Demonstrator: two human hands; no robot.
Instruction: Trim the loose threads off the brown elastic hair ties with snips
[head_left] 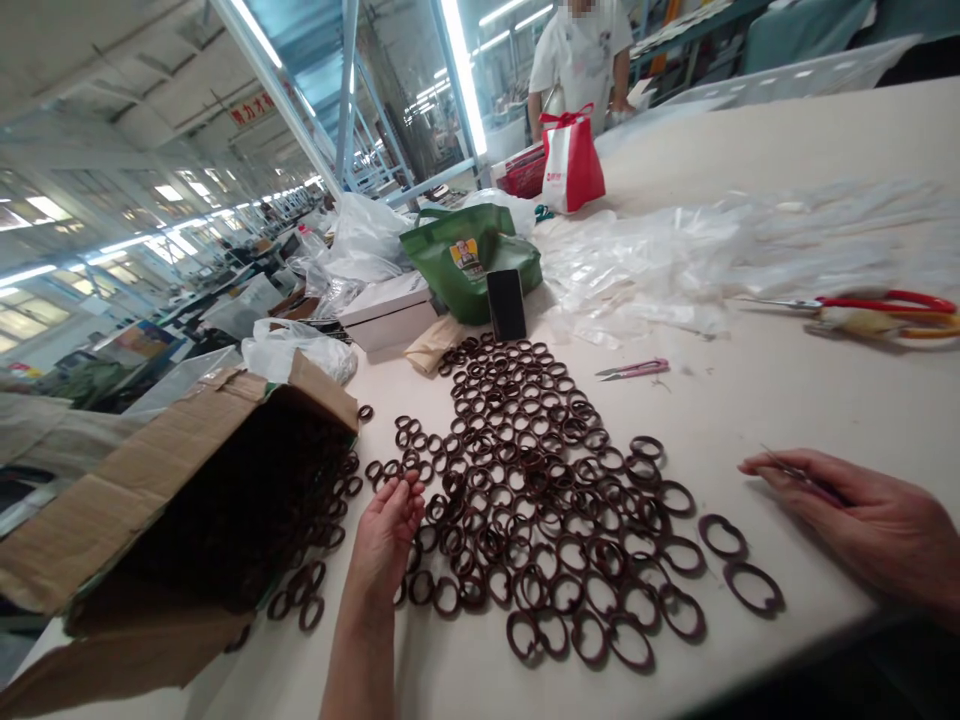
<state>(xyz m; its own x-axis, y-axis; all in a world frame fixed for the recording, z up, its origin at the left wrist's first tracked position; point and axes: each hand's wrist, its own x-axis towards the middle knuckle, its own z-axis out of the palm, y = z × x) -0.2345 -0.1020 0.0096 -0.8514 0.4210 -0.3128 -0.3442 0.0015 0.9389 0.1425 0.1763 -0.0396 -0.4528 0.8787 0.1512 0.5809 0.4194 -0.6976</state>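
From your head view, the dark brown rings [529, 458] lie spread and heaped across the middle of the pale table [750, 400], many overlapping, the nearest ones close to the edge on your side. Your left hand [390, 515] is at the left margin of that spread, its fingertips drawn narrowly together; you may have a ring between them, but I cannot tell. To the left of that hand, an open cardboard box [142, 475] is tipped toward the spread, with more rings in and just outside its dark mouth.

Your right hand [870, 510] is curled around a slim pointed tool [821, 488], its tip showing past your fingers; its exact kind is hard to make out. Two rings lie apart from the rest, between the spread and this hand.

Beyond the rings you have a small upright black box [507, 305] in front of a green bag [450, 285], with a white carton [394, 315] to the left. Pink thread snips [637, 369] lie to the right, and farther right are red-handled scissors [847, 302]. Clear plastic bags [675, 260] cover the table behind the snips. Near the far end, a person in a white top [581, 55] stands behind a red-and-white tote bag [574, 170].
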